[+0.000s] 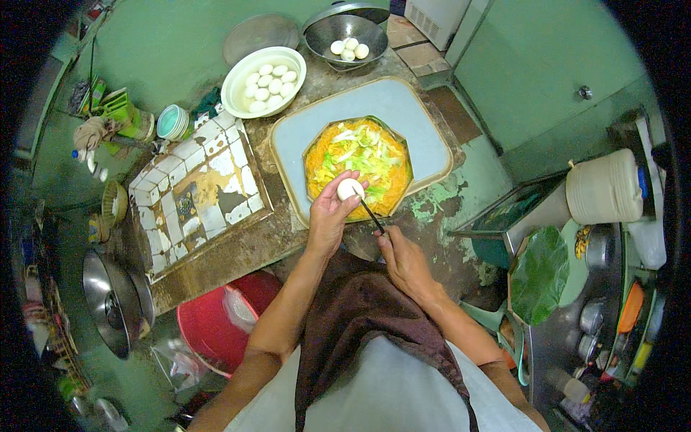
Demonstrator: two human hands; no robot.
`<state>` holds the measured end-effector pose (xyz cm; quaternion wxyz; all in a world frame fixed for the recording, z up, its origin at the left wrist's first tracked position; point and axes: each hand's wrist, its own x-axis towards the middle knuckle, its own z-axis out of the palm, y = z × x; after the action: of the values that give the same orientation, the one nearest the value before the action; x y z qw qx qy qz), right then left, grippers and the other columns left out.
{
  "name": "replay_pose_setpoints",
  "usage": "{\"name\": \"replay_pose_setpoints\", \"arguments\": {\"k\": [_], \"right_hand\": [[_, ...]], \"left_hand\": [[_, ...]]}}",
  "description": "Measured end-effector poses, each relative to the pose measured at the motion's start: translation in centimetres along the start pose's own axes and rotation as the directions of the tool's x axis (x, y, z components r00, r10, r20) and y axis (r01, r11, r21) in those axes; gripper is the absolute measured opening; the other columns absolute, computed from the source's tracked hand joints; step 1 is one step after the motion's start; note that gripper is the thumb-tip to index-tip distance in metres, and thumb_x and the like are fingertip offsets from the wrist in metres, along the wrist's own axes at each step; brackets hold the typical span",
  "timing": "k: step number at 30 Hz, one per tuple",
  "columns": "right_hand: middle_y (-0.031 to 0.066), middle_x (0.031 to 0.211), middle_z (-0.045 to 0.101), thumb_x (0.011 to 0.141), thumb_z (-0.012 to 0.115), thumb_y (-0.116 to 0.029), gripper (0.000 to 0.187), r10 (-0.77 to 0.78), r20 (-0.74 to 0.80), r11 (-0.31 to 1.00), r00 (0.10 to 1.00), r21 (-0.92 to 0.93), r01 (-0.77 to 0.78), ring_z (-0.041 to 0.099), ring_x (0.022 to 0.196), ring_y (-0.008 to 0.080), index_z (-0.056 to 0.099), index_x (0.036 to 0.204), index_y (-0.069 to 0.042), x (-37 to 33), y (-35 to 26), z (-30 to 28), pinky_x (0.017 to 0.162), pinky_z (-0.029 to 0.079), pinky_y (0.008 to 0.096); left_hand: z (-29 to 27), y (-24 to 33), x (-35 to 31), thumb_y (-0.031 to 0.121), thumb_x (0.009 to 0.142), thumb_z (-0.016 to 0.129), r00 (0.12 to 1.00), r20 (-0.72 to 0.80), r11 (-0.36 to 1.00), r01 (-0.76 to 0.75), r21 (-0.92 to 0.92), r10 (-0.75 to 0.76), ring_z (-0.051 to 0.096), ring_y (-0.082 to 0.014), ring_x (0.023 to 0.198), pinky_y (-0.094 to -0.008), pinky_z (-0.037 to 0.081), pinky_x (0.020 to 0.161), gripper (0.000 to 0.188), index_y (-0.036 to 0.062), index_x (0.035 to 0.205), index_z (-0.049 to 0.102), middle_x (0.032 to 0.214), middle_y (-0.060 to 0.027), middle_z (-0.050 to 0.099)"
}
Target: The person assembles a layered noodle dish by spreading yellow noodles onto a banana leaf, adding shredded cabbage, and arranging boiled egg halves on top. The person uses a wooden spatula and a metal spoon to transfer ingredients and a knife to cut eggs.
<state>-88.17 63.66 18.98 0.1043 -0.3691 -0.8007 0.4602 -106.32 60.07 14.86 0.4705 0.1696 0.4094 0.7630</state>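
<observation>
My left hand (329,216) holds a peeled white boiled egg (350,189) between thumb and fingers. In my right hand (404,258) is a thin dark-bladed knife (371,214), slanting up so that its tip meets the egg's lower side. Both hands are over the near edge of an eight-sided tray. Orange noodles (317,163) fill that tray, topped with shredded pale green cabbage (368,138). Beneath it lies a light blue-grey board (296,133) with rounded corners. My fingers hide part of the egg.
Beyond the board, a white bowl (232,99) holds several eggs in liquid, beside a dark wok (317,37) with more eggs. A tiled sink (169,241) is at left, a red tub (205,324) below it. At right are a white container (604,189) and a large green leaf (540,276).
</observation>
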Motion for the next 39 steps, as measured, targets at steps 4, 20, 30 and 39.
{"name": "replay_pose_setpoints", "arguments": {"k": [4, 20, 30, 39], "right_hand": [[0.0200, 0.095, 0.068, 0.099, 0.052, -0.021, 0.025, -0.029, -0.086, 0.991, 0.996, 0.131, 0.040, 0.067, 0.085, 0.0379, 0.055, 0.115, -0.002, 0.7, 0.7, -2.3, 0.074, 0.051, 0.0435], [0.0181, 0.083, 0.069, 0.086, 0.071, -0.025, 0.026, -0.342, -0.022, 0.933, 0.939, 0.107, 0.343, 0.068, 0.076, 0.0341, 0.067, 0.094, -0.001, 8.3, -6.6, 1.1, 0.067, 0.052, 0.0389], [0.0260, 0.098, 0.066, 0.097, 0.045, -0.030, 0.039, -0.485, 0.085, 0.874, 0.870, 0.054, 0.482, 0.062, 0.092, 0.0447, 0.057, 0.114, 0.003, 14.1, -16.9, 13.6, 0.084, 0.050, 0.0504], [0.0284, 0.086, 0.062, 0.101, 0.047, -0.028, 0.028, -0.048, 0.012, 0.999, 0.999, -0.023, 0.049, 0.060, 0.079, 0.0491, 0.051, 0.105, 0.000, 2.5, -9.2, 12.0, 0.068, 0.047, 0.0527]], "left_hand": [[1.8, -0.4, -1.0, -0.004, 0.086, 0.066, 0.999, 0.003, 0.992, -0.038, 0.124, 0.038, 0.056, -0.0274, 0.122, -0.0362, 0.046, 0.103, 0.056, -0.0034, 0.137, 0.044, 0.133, -0.0174, 0.054], [-3.4, 3.3, -6.8, -0.007, 0.085, 0.067, 0.997, -0.047, 0.982, -0.054, 0.182, 0.064, 0.056, -0.0201, 0.117, -0.0334, 0.046, 0.103, 0.059, -0.0061, 0.138, 0.042, 0.130, -0.0132, 0.056], [-14.5, 7.2, -8.4, 0.004, 0.090, 0.063, 0.967, -0.226, 0.988, -0.133, -0.072, 0.114, 0.057, -0.0227, 0.118, -0.0350, 0.046, 0.103, 0.059, -0.0048, 0.141, 0.036, 0.129, -0.0151, 0.055], [-13.8, 7.5, -1.4, 0.011, 0.086, 0.071, 0.998, 0.002, 0.997, -0.066, -0.049, 0.066, 0.058, -0.0327, 0.118, -0.0411, 0.048, 0.103, 0.067, -0.0045, 0.141, 0.037, 0.133, -0.0210, 0.054]]}}
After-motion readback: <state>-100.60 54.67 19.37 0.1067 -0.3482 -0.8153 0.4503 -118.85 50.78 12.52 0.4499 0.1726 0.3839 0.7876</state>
